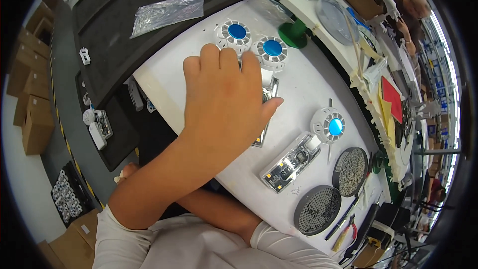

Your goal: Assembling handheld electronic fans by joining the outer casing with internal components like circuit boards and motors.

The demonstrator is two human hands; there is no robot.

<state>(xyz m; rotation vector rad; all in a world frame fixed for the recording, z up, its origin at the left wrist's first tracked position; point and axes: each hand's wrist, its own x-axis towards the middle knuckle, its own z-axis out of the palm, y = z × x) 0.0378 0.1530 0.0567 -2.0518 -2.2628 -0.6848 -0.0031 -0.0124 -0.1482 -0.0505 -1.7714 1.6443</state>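
My left hand [224, 94] is over the white table, its back showing and its fingers curled under. Whatever the fingers grip is hidden. Beneath it lies a clear-cased circuit module [270, 89], mostly covered. Just beyond the knuckles are two white round device heads with a blue disc [236, 31] and another blue disc [273, 48]. My right arm crosses under the left one. Only a little of my right hand [130, 170] shows past the left forearm, with a small whitish piece at its fingers. To the right lies another clear module [290, 163], joined to a white blue-disc head [328, 125].
Two round dark trays of small parts, a near tray [317, 210] and a far tray [350, 169], stand at the right edge beside a pen [342, 217] and pliers [348, 234]. A plastic bag [169, 14] lies on a black tray [109, 45]. Another person [398, 15] works at far right.
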